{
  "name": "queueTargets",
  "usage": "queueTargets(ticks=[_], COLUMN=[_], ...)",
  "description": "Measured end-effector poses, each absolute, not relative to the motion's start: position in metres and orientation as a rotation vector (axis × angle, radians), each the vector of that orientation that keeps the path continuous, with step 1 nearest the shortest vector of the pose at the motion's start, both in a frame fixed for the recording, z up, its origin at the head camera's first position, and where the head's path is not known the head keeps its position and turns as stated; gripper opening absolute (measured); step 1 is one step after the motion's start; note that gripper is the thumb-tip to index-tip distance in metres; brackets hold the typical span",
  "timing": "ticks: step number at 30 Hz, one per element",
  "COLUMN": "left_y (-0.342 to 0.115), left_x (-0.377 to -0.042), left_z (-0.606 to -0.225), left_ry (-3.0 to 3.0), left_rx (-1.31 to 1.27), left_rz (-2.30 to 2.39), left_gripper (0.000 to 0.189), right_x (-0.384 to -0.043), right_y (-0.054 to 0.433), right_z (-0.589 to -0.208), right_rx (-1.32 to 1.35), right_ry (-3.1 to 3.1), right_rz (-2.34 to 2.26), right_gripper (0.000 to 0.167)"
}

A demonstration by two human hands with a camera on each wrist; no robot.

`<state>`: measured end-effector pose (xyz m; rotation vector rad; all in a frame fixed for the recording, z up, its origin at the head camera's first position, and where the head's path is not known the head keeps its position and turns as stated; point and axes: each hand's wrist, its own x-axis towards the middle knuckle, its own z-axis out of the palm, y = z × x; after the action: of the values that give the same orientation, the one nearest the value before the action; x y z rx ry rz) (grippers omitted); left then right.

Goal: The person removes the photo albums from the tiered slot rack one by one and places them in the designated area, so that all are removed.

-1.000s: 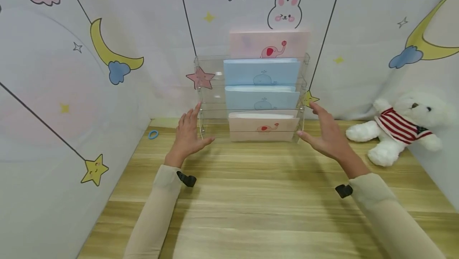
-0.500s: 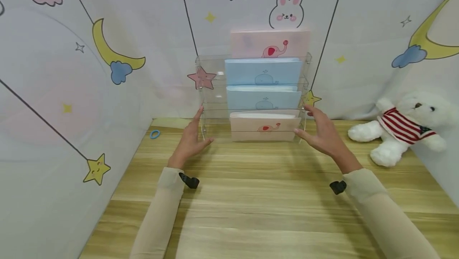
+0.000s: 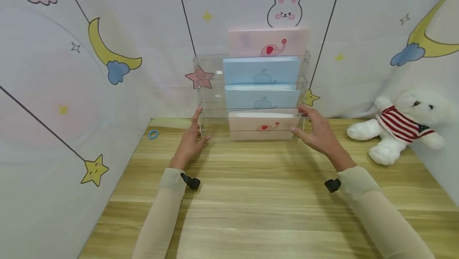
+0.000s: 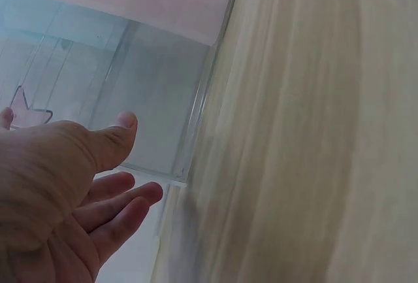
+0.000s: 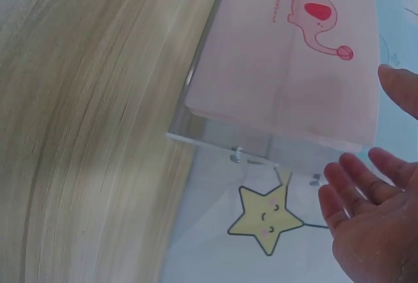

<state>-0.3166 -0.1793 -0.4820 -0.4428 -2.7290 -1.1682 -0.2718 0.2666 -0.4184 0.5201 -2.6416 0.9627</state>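
A clear tiered rack (image 3: 214,125) stands against the back cloth. In its tiers are a pink elephant folder (image 3: 247,129) at the front, two blue whale folders (image 3: 245,99), and another pink elephant folder (image 3: 244,44) at the back. My left hand (image 3: 189,143) is at the rack's left side, thumb in front and fingers loosely bent by the side edge. At the right side, my right hand (image 3: 320,133) has its thumb by the front panel and its relaxed fingers beside the rack's side. Neither hand plainly grips; whether fingertips touch the rack I cannot tell.
A white teddy bear (image 3: 401,125) in a striped shirt sits at the right on the wooden table (image 3: 258,203). A small blue ring (image 3: 153,134) lies at the back left. Patterned cloth (image 3: 150,24) hangs behind and at both sides.
Both hands have moved inward toward the rack's sides, the right hand shifting left and the left hand slightly right. The rack and folders stay in place.
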Motion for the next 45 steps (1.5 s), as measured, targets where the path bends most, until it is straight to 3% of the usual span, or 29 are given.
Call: queueTargets(ticks=[11, 25, 30, 45], left_y=[-0.179, -0.180, -0.180, -0.179], left_x=[-0.317, -0.319, -0.319, -0.320], left_z=[-0.482, -0.483, -0.483, -0.484], left_ry=[-2.718, -2.721, -2.709, -2.713], left_rx=[-0.452, -0.447, -0.446, -0.454], left_rz=[-1.162, -1.185, -1.182, -1.176], left_gripper=[0.112, 0.110, 0.111, 0.110], right_x=[-0.281, -0.293, -0.293, -0.302], right_y=[0.260, 0.254, 0.254, 0.237], right_z=[-0.419, -0.425, -0.429, -0.449], right_rx=[0.540, 0.584, 0.593, 0.288], right_ry=[-2.612, -2.525, -2.513, -2.222], right_rz=[0.973, 1.312, 1.371, 1.591], right_gripper=[0.072, 0.038, 0.034, 0.024])
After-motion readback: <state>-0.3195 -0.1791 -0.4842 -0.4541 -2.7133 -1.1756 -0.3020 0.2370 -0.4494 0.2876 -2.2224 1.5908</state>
